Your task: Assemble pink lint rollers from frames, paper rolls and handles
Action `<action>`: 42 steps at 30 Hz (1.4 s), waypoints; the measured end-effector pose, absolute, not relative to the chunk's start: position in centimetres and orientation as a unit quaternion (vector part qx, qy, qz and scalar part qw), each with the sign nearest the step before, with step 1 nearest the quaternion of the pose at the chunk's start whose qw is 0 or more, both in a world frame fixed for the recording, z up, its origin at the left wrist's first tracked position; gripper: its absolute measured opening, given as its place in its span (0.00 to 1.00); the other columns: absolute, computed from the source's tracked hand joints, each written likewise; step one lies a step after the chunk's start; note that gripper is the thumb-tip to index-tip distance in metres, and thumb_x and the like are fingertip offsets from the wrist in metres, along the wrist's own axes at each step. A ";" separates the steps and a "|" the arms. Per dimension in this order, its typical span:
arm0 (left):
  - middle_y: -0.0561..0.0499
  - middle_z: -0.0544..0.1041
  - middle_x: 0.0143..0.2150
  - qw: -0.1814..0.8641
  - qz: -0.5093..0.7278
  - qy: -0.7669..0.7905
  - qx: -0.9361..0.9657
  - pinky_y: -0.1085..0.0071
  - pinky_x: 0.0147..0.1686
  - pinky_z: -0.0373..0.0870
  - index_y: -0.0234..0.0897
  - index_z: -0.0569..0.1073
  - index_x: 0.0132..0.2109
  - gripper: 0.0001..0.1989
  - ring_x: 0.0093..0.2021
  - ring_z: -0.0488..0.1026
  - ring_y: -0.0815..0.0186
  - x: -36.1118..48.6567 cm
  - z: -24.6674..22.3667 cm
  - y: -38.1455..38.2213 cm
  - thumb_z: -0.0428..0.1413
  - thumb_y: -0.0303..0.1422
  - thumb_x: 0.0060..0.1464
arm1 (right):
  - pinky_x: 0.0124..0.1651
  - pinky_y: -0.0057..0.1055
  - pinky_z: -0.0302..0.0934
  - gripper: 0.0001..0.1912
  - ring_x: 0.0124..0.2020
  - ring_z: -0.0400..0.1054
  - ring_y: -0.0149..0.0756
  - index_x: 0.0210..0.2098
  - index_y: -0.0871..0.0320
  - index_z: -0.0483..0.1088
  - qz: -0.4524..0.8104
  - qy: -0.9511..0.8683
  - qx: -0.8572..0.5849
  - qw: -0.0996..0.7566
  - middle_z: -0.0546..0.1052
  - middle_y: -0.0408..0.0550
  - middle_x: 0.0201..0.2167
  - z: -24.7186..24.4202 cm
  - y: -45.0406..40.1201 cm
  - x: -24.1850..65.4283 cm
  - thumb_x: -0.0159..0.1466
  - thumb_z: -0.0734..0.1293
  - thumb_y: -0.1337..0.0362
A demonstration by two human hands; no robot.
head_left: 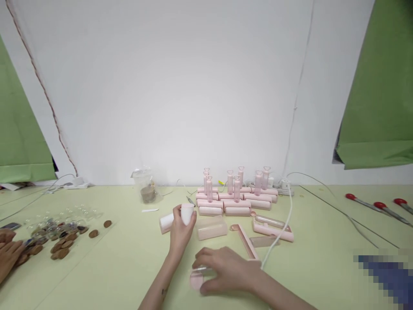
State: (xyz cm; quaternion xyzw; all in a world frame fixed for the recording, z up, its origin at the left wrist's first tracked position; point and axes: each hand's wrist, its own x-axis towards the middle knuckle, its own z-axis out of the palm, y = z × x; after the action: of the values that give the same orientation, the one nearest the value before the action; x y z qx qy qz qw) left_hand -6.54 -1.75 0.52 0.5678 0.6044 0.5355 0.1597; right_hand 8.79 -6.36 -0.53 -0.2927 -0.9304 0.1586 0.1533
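Note:
My left hand (183, 226) is closed around a white cylinder (187, 214) with a pale pink top, held above the table. Just left of it lies another white cylinder (166, 224). Nearer to me, my right hand (226, 271) curls its fingers and thumb around a clear piece with a round pink end (196, 280); the palm hides most of it. A translucent pinkish case (212, 228) lies beyond the right hand. To the right are a long pink holder (247, 243), a clear tube (263, 242), and a second pink holder (274, 228) with a clear tube (270, 221) beside it.
Rows of pink cases (238, 211) stand at the back, several pink bottles with looped tops (237, 189) upright on them. A white cable (280, 232) crosses the right side. A plastic bag (146, 189), brown discs (61, 249), another person's hands (9, 254) and red-handled tools (380, 206) lie farther out.

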 end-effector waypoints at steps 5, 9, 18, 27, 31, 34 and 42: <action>0.50 0.70 0.33 0.164 0.547 0.603 0.557 0.69 0.28 0.63 0.37 0.55 0.46 0.21 0.29 0.70 0.62 -7.1 0.5 -1.5 0.48 0.42 0.48 | 0.27 0.24 0.54 0.07 0.27 0.68 0.32 0.31 0.53 0.69 0.121 -0.920 -0.332 0.167 0.74 0.40 0.30 -1.8 -6.3 7.7 0.52 0.62 0.63; 0.53 0.70 0.30 0.158 0.522 0.598 0.588 0.71 0.26 0.61 0.39 0.58 0.44 0.17 0.26 0.69 0.64 -7.1 0.3 -1.6 0.48 0.40 0.48 | 0.32 0.26 0.56 0.06 0.31 0.67 0.34 0.32 0.53 0.66 0.164 -0.847 -0.427 0.271 0.73 0.41 0.32 0.1 -4.1 9.5 0.55 0.59 0.63; 0.48 0.72 0.41 -0.017 0.335 0.586 0.738 0.71 0.32 0.63 0.41 0.64 0.47 0.17 0.41 0.70 0.58 -6.6 -0.9 -1.6 0.50 0.37 0.48 | 0.27 0.26 0.57 0.12 0.23 0.62 0.29 0.38 0.56 0.62 0.213 -0.773 -0.465 0.375 0.68 0.42 0.29 1.2 -0.7 12.0 0.62 0.50 0.61; 0.50 0.73 0.39 -0.090 0.294 0.597 0.741 0.72 0.28 0.63 0.42 0.64 0.49 0.18 0.40 0.70 0.59 -6.9 -1.3 -1.5 0.50 0.39 0.50 | 0.25 0.24 0.49 0.15 0.23 0.61 0.30 0.33 0.55 0.71 0.189 -0.809 -0.459 0.315 0.71 0.40 0.23 1.5 -1.7 11.4 0.59 0.53 0.63; 0.50 0.73 0.40 -0.107 0.288 0.603 0.736 0.73 0.27 0.62 0.42 0.65 0.48 0.17 0.40 0.70 0.60 -7.0 -1.6 -1.4 0.50 0.39 0.51 | 0.25 0.24 0.49 0.17 0.22 0.60 0.30 0.30 0.58 0.72 0.186 -0.814 -0.457 0.308 0.70 0.41 0.20 1.6 -1.7 11.3 0.59 0.52 0.64; 0.51 0.73 0.40 -0.122 0.291 0.598 0.737 0.73 0.27 0.62 0.43 0.65 0.48 0.17 0.40 0.70 0.61 -6.9 -1.7 -1.4 0.51 0.38 0.50 | 0.24 0.24 0.47 0.17 0.21 0.59 0.31 0.29 0.58 0.72 0.179 -0.813 -0.464 0.301 0.69 0.41 0.19 1.6 -1.7 11.4 0.58 0.52 0.64; 0.52 0.73 0.39 -0.161 0.292 0.592 0.734 0.74 0.27 0.64 0.42 0.65 0.49 0.19 0.38 0.71 0.63 -6.9 -1.5 -1.5 0.53 0.36 0.49 | 0.24 0.24 0.45 0.17 0.22 0.59 0.31 0.30 0.58 0.71 0.154 -0.815 -0.475 0.295 0.69 0.42 0.20 1.9 -1.8 11.3 0.58 0.52 0.65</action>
State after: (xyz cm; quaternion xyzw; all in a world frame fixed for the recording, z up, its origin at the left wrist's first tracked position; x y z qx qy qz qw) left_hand -6.89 -1.51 -1.50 0.7335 0.5924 0.2917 -0.1608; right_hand 11.34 -1.78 1.87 -0.4751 -0.8147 0.1542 0.2946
